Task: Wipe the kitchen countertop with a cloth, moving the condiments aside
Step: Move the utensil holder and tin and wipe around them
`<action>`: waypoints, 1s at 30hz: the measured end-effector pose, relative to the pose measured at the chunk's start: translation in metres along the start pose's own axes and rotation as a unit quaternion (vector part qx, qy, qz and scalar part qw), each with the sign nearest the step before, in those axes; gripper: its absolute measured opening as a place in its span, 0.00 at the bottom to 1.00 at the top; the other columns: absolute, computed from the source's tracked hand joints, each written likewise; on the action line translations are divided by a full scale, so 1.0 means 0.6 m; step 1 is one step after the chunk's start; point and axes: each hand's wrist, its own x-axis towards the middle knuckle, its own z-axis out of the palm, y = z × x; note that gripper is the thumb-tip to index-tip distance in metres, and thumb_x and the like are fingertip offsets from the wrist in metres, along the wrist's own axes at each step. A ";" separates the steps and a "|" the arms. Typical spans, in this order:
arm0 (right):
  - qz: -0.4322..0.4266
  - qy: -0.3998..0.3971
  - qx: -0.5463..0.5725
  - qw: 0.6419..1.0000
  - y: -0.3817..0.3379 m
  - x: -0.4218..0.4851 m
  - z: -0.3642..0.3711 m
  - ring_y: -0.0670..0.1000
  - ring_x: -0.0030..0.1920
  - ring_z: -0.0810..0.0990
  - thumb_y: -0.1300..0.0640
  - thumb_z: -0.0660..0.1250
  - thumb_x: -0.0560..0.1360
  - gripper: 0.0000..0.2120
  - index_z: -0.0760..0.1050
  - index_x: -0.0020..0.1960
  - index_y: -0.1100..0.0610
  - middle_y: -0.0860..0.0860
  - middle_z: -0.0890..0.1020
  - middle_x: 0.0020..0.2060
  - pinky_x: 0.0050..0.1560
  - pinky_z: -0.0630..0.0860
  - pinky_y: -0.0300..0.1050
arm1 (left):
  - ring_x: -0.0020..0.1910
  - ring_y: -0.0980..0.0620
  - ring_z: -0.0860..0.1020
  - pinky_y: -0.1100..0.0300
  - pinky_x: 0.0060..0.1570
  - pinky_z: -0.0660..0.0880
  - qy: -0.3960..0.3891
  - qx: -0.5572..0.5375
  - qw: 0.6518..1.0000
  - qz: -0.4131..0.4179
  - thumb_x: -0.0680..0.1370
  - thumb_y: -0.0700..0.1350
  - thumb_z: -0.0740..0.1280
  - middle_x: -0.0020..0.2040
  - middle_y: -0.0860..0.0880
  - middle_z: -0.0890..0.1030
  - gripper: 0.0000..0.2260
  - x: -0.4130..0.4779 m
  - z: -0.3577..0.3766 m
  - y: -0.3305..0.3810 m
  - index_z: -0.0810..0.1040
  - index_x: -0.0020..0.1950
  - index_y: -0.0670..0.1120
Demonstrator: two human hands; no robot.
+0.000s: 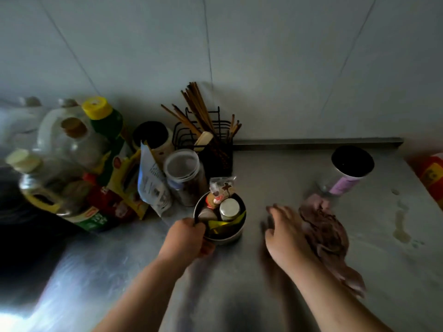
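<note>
My left hand (185, 238) grips the near rim of a round metal tin (233, 237) that holds small packets and a white-capped jar, standing on the steel countertop (239, 283). To its right, my right hand (286, 232) is blurred, fingers spread and fairly straight, lying on or just above the counter beside a crumpled pinkish cloth (328, 236). The cloth lies along the right side of that hand and forearm; whether the hand holds it I cannot tell. A jar with a black lid and purple label (347, 173) stands behind the cloth.
Oil bottles (72, 149), seasoning packets (153, 185), a clear jar (183, 174) and a black wire chopstick rack (211, 142) crowd the back left by the wall. A red and yellow package (431, 173) sits at the right edge. Stains (401, 226) mark the counter on the right.
</note>
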 end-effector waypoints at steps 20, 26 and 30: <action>-0.055 -0.099 0.071 0.991 -0.119 -0.012 0.059 0.49 0.67 0.70 0.53 0.60 0.80 0.17 0.70 0.68 0.50 0.47 0.73 0.66 0.66 0.67 0.41 | 0.36 0.37 0.83 0.40 0.40 0.80 0.109 -0.068 0.992 -0.015 0.80 0.40 0.56 0.40 0.33 0.83 0.10 0.034 -0.143 -0.073 0.76 0.44 0.43; 0.131 0.032 0.222 0.966 -0.043 0.034 0.020 0.60 0.59 0.79 0.57 0.69 0.75 0.22 0.71 0.66 0.63 0.60 0.79 0.60 0.61 0.73 0.51 | 0.36 0.41 0.81 0.43 0.47 0.79 0.103 -0.125 0.986 -0.042 0.82 0.45 0.58 0.41 0.35 0.83 0.12 0.008 -0.135 -0.068 0.75 0.42 0.45; 0.225 0.140 0.193 0.945 0.039 0.075 -0.030 0.65 0.62 0.73 0.44 0.69 0.74 0.34 0.70 0.63 0.74 0.69 0.77 0.58 0.64 0.66 0.49 | 0.37 0.41 0.79 0.50 0.42 0.77 0.051 -0.155 0.982 -0.092 0.81 0.41 0.55 0.41 0.35 0.82 0.10 -0.008 -0.109 -0.062 0.74 0.47 0.40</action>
